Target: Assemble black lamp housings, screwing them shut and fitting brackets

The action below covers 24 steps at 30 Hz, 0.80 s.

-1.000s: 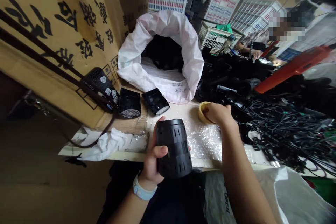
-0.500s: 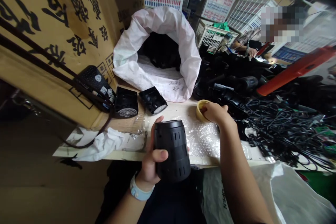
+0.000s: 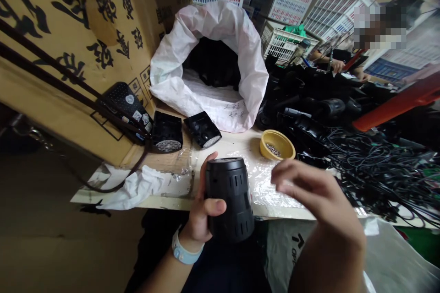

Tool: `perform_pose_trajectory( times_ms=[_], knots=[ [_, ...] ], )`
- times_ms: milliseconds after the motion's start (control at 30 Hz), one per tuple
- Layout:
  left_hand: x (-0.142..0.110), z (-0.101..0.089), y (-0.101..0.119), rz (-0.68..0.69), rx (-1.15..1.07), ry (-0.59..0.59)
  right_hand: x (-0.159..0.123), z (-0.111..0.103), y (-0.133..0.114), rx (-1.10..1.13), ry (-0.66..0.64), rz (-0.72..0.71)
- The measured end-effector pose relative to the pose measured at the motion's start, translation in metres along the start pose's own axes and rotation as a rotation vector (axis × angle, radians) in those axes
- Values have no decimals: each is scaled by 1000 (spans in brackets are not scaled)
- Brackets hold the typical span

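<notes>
My left hand (image 3: 202, 215) is wrapped round a black cylindrical housing (image 3: 232, 201) with short slots in its side, held almost upright over the table's front edge. To the right of the housing, my right hand (image 3: 309, 190) hangs above the bubble wrap (image 3: 264, 190), blurred by motion. Its thumb and fingers are curled towards each other; anything between the tips is too small to make out. Just behind that hand, a yellow bowl (image 3: 278, 144) holds small metal pieces that look like screws.
Two black parts with round lens-like ends, the left one (image 3: 167, 132) beside the other (image 3: 202, 129), lie before a white sack (image 3: 209, 105) of black items. A cardboard box (image 3: 85, 55) stands left; tangled cables (image 3: 357, 155) and an orange-red bar (image 3: 395, 105) are right. Someone's hand (image 3: 337, 65) works beyond.
My right hand has come out of the yellow bowl and moved nearer to me, to the right of the housing. My left hand still holds the housing, nearly in place.
</notes>
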<state>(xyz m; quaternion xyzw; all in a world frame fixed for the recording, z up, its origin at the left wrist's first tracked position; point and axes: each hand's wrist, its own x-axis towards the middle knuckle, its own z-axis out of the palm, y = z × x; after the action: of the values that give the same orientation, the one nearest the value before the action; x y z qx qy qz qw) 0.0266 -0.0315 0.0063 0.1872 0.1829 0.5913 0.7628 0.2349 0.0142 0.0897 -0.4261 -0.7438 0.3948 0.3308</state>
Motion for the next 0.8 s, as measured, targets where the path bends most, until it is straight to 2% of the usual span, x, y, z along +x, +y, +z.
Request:
perform_pose_trajectory(
  times_ms=[33,100,267,367,567,800],
  knots=[
    [0,0,0,-6,-21,0,-11,8,-5,114,-60,-56],
    [1,-1,1,-20,-76,-21,-27,23,-9,208,-122,-59],
    [0,-3,4,-48,-162,-101,-32,43,-3,277,-58,15],
    [-2,-5,5,-51,-152,-124,-26,47,-1,297,-58,29],
    [-2,-9,-1,34,-164,-187,-24,49,-3,323,-107,123],
    [-2,-9,-2,15,-109,-167,-26,44,-9,292,-145,230]
  ],
)
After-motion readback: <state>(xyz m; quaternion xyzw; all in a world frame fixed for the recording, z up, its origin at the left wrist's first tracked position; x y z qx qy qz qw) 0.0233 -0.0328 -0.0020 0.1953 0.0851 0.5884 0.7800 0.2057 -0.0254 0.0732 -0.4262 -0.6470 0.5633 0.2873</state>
